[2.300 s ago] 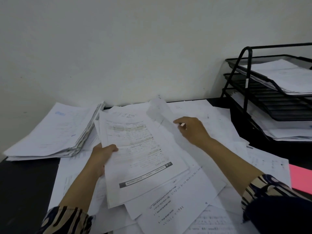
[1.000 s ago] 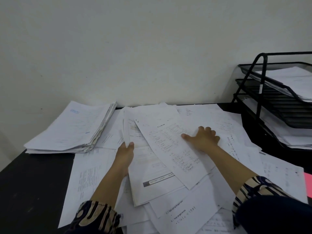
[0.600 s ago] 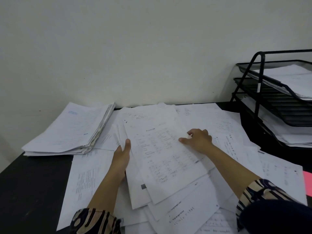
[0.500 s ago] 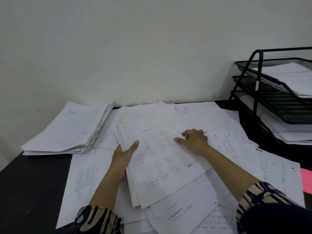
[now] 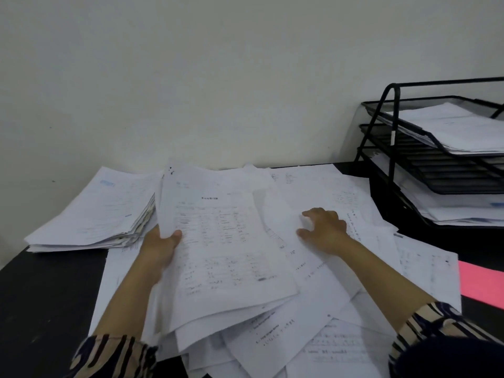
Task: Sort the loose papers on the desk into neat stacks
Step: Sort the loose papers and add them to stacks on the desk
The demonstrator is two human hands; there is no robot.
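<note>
Since half a second ago: left hand (image 5: 161,245) has lifted its bundle of sheets (image 5: 218,241) so the far edge tilts up off the pile; thumb now clamped over the bundle's left edge, fingers hidden beneath. Right hand (image 5: 324,230) has slid right, off the bundle, onto a loose sheet (image 5: 286,230) beside it. Fingers there are spread and slightly bent, pressing rather than pinching; grip holds nothing as far as shows.

Loose papers (image 5: 313,336) cover the desk (image 5: 41,309) from middle to near edge. Finished stack (image 5: 92,211) sits at the far left corner against the wall. Black tray rack (image 5: 436,148) at far right, holding paper. Pink sheet (image 5: 480,282) at right edge.

Step, as judged: draw the next sheet onto the held bundle. Best slid flat, edges aligned to the thumb side, bundle kept low so lower sheets don't fan out.
</note>
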